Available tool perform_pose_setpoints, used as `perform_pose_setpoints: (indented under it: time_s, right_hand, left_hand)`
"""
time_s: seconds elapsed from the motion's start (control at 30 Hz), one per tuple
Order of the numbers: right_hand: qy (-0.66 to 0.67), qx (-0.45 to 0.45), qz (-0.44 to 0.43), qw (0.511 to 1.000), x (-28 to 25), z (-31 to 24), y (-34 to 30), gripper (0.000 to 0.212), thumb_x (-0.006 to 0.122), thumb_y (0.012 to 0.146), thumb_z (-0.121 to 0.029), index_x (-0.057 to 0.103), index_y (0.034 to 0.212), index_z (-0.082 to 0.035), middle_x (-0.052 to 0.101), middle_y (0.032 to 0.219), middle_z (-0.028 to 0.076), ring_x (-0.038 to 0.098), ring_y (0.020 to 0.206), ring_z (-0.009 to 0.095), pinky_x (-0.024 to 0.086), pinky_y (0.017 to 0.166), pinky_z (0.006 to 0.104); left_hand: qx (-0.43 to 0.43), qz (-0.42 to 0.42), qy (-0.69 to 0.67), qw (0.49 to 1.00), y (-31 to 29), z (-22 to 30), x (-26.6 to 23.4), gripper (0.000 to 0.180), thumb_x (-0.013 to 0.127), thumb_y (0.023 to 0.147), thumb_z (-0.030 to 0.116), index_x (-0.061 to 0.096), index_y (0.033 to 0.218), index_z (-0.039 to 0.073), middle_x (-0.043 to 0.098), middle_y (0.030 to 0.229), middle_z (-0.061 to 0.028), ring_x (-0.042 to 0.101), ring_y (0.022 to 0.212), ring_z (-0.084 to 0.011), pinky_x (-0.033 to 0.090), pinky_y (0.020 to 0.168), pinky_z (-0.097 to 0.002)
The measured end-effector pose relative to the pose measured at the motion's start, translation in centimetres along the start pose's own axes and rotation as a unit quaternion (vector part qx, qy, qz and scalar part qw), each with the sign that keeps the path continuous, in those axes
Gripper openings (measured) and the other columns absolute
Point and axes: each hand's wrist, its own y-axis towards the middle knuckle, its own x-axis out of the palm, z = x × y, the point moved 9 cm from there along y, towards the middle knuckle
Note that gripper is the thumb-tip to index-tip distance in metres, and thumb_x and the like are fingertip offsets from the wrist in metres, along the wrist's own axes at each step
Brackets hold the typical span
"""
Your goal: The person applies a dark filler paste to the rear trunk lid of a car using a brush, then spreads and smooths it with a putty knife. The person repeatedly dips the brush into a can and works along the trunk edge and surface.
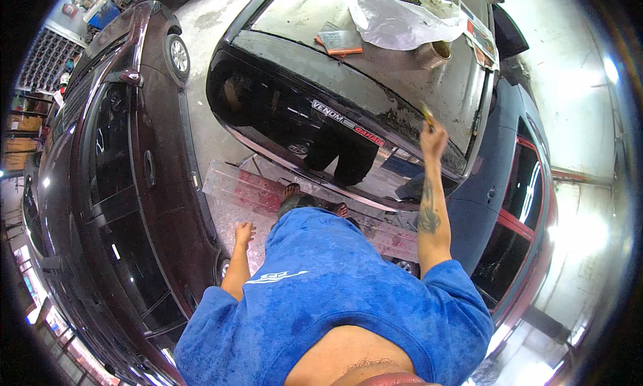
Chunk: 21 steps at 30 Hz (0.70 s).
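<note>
My right hand [434, 141], at the end of an outstretched tattooed arm, is closed around a slim yellowish tool [426, 110] that looks like a small brush. The tool's tip is over the edge of a grey car roof [395, 78], by a rough, dark, flaking patch [406, 112]; whether it touches is too small to tell. Below the roof edge is a glossy black windshield [268, 111] with a sticker strip. My left hand [245, 232] hangs low beside my body, fingers loosely bent, holding nothing.
On the roof lie a white plastic bag [385, 21], a brownish cup [433, 53], orange-backed sheets [340, 40] and printed paper [480, 41]. My bare feet are on a stained plank platform [244, 191]. A dark maroon car [144, 131] stands left, a grey-blue car [482, 191] right.
</note>
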Motion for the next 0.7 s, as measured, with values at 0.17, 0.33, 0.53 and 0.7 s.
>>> perform_pose_setpoints:
  time_s: [0.17,0.33,0.53,0.7]
  right_hand:
    - [-0.041,0.122,0.013,0.992,-3.5,5.0,-3.8,0.029,0.07,0.083,-0.019,0.071,0.108,-0.004,0.069,0.093,0.022,0.066,0.086,0.039,0.051,0.078,0.0461]
    - [0.025,0.112,-0.021,0.993,1.0,-1.4,-5.1,0.033,0.07,0.084,-0.025,0.07,0.111,-0.007,0.068,0.106,0.021,0.065,0.098,0.037,0.05,0.088,0.0426]
    - [0.137,0.049,-0.033,0.989,1.6,-7.5,-2.6,0.026,0.069,0.085,-0.02,0.071,0.105,-0.004,0.069,0.1,0.021,0.066,0.094,0.036,0.05,0.084,0.0405]
    - [0.094,0.036,-0.062,0.993,1.6,-7.4,-2.6,0.025,0.067,0.082,-0.014,0.072,0.103,-0.003,0.069,0.098,0.02,0.066,0.092,0.036,0.05,0.084,0.0397]
  left_hand:
    - [-0.007,-0.022,0.036,0.999,0.8,-0.1,1.8,0.035,0.054,0.091,0.031,0.062,0.113,0.005,0.07,0.1,-0.0112,0.066,0.078,-0.0236,0.051,0.065,-0.0416]
    - [0.039,-0.034,0.056,0.997,1.7,4.0,3.5,0.037,0.056,0.09,0.033,0.063,0.112,0.003,0.07,0.097,-0.011,0.067,0.078,-0.0245,0.052,0.064,-0.0414]
    - [0.126,-0.031,0.041,0.991,1.3,9.6,4.4,0.037,0.054,0.093,0.034,0.061,0.116,0.006,0.07,0.105,-0.0098,0.067,0.088,-0.0231,0.052,0.071,-0.04]
    - [0.094,-0.018,0.008,0.995,0.5,6.4,3.7,0.036,0.054,0.093,0.034,0.061,0.116,0.006,0.07,0.105,-0.0101,0.068,0.089,-0.0226,0.053,0.071,-0.0399]
